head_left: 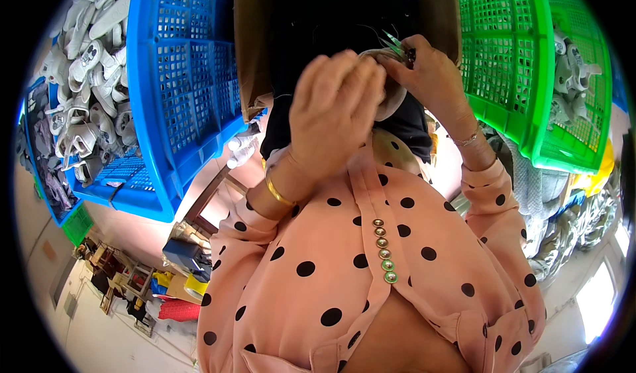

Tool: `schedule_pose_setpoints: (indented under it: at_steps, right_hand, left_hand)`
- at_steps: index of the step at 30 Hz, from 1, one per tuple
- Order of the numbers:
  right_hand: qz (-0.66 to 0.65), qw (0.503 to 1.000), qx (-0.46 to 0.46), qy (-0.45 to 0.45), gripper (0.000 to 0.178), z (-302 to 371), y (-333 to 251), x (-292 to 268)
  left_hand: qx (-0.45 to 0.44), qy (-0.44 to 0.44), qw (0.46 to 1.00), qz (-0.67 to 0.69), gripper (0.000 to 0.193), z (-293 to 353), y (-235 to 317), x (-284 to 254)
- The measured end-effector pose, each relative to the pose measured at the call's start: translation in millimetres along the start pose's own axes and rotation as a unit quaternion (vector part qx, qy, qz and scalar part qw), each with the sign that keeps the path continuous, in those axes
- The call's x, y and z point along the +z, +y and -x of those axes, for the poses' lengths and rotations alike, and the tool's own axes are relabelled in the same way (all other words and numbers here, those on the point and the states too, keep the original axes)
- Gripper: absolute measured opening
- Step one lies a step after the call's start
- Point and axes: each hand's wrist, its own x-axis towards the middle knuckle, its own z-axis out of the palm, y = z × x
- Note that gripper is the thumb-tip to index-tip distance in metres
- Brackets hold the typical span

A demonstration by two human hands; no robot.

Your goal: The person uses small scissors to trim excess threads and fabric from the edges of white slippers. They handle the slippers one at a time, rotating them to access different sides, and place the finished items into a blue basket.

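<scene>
My right hand [430, 71] is closed around what look like green thread snips [393, 42], their pointed ends showing past the fingers. Its thumb lies against a pale grey fabric piece [392, 103], possibly a shoe upper, held over my dark-clothed lap. My left hand [338, 111] is raised beside that piece, back of the hand up, fingers close together and slightly smeared. It covers part of the fabric, and its thumb and fingertips are hidden, so I cannot tell whether it grips anything. Fine loose threads show near the snips.
A blue plastic basket [149, 167] full of grey shoes [93, 95] stands on the left. Green baskets [503, 111], one holding similar shoes [571, 75], stand on the right. An open cardboard box [249, 48] is ahead. Bundled grey material [530, 181] lies at lower right.
</scene>
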Motion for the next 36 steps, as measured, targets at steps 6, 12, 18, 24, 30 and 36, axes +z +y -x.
schedule_pose_setpoints:
  at_steps: [6,12,18,24,30,36]
  right_hand:
    - [-0.059,0.998,0.011,0.018,0.06,6,5,1]
    - [-0.077,0.996,0.011,0.039,0.06,3,9,8]
    - [-0.079,0.995,0.018,0.05,0.058,0,4,10]
    - [-0.078,0.995,0.009,0.067,0.058,1,4,14]
    - [-0.072,0.995,-0.005,0.064,0.057,0,4,13]
    - [-0.074,0.996,-0.008,0.058,0.056,-2,3,11]
  left_hand:
    - [-0.075,-0.078,0.994,0.02,0.021,-14,-29,18]
    - [-0.048,-0.031,0.998,0.032,0.021,-16,-22,17]
    - [-0.087,-0.138,0.985,0.052,0.02,-23,-20,23]
    - [-0.124,-0.206,0.96,0.147,0.008,-29,-34,29]
    - [-0.322,-0.123,0.79,0.507,0.017,-33,-75,8]
    - [-0.179,0.027,0.966,0.187,0.02,-47,-100,-42]
